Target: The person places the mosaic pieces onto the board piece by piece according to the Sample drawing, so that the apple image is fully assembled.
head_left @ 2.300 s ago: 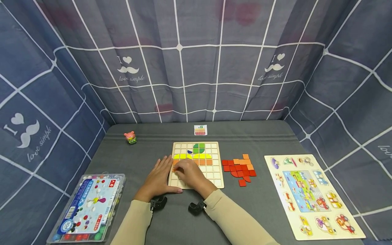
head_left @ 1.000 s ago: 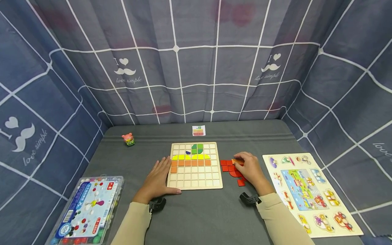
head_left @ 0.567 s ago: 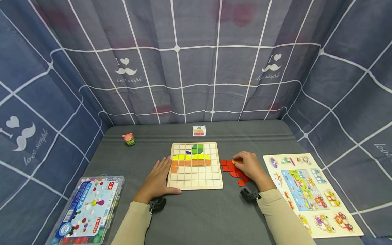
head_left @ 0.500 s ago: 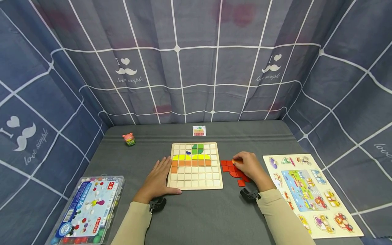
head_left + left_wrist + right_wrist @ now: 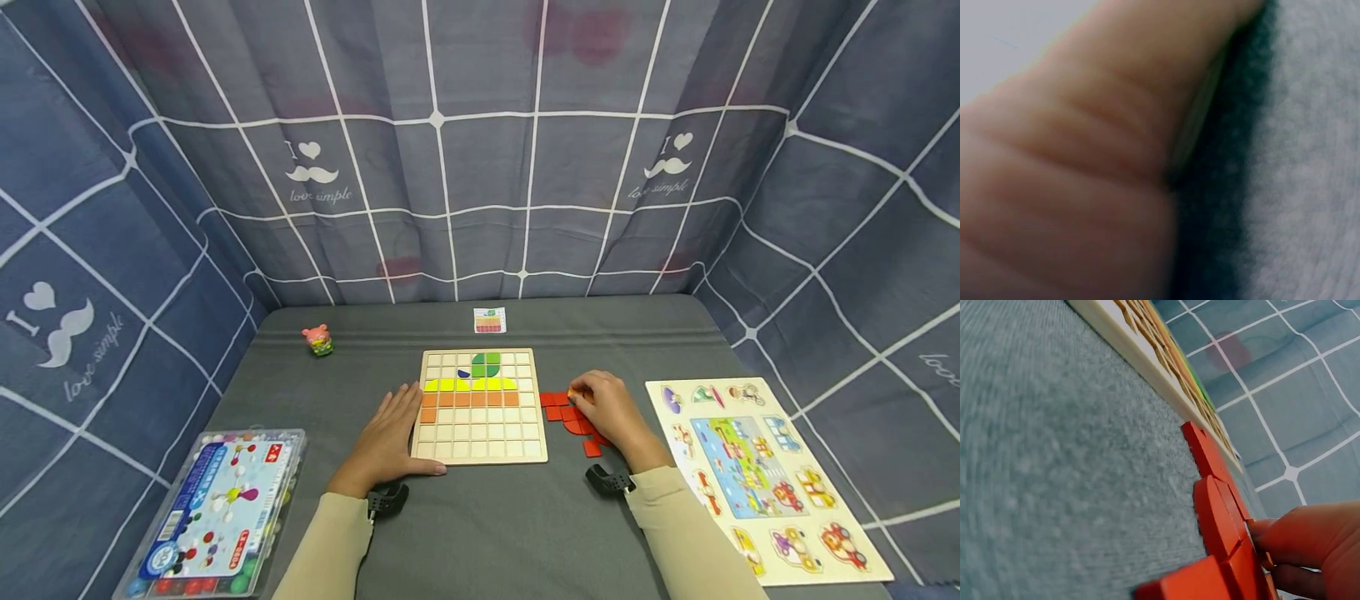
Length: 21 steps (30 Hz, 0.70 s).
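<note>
My left hand lies flat with spread fingers along the left edge of a wooden grid board, thumb stretched by its near edge. The board bears green tiles, a small dark blue tile, a yellow row and an orange row. One more orange tile sits below that row's left end. Over the loose pile, my right hand has its thumb and fingers bent together and pinches an orange tile. Red tiles lie under and beside these fingers; the palm hides others.
Behind the board is a small pattern card. A pig figure stands at the back left, and a clear case of coloured balls at the front left. A picture puzzle board lies on the right. Gridded curtains enclose the table.
My right hand has moved right from the board to the tile pile. An orange tile now shows in the cell where its fingers were. My left hand has stayed put.
</note>
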### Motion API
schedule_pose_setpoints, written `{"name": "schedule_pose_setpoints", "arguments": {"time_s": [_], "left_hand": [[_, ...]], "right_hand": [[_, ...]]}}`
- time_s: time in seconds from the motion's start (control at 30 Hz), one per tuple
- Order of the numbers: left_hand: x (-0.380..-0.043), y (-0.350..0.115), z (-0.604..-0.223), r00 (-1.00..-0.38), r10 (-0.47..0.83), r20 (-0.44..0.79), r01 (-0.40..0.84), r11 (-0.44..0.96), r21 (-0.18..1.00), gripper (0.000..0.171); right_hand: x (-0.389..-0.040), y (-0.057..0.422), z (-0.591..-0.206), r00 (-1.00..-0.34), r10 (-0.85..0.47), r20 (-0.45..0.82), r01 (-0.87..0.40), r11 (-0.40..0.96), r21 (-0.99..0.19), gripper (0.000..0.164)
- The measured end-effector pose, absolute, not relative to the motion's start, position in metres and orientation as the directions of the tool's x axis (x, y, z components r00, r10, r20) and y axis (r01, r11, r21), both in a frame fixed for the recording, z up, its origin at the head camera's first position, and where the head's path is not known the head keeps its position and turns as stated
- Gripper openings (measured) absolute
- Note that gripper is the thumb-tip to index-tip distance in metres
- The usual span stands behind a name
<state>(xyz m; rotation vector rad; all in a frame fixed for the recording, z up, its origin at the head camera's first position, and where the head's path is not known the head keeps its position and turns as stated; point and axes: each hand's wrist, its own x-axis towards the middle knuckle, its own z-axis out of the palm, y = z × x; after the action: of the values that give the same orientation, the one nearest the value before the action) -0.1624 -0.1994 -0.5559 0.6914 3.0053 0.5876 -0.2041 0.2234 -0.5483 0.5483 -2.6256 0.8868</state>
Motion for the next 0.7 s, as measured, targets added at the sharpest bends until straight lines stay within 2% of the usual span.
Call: {"name": "schedule_pose_setpoints", "arguments": {"time_s": [0.23, 0.53, 0.7], "left_hand": [[-0.1622, -0.1999, -0.5549, -0.901, 0.426, 0.085, 0.427, 0.83, 0.359, 0.15], [-0.1616, -0.1998, -0.5554, -0.902, 0.426, 0.072, 0.421, 0.83, 0.366, 0.15], [-0.1621, -0.2, -0.5559, -0.902, 0.426, 0.071, 0.422, 0.833, 0.359, 0.15]], "right_hand": [[-0.2039, 0.219, -0.5446, -0.84, -0.253, 0.481, -0.498, 0.713, -0.494, 0.012], [-0.2003, 0.2207, -0.5472, -0.876, -0.254, 0.411, -0.447, 0.749, -0.489, 0.011], [-0.1999, 0.2199, -0.5465, -0.874, -0.257, 0.413, -0.449, 0.754, -0.48, 0.011]]}}
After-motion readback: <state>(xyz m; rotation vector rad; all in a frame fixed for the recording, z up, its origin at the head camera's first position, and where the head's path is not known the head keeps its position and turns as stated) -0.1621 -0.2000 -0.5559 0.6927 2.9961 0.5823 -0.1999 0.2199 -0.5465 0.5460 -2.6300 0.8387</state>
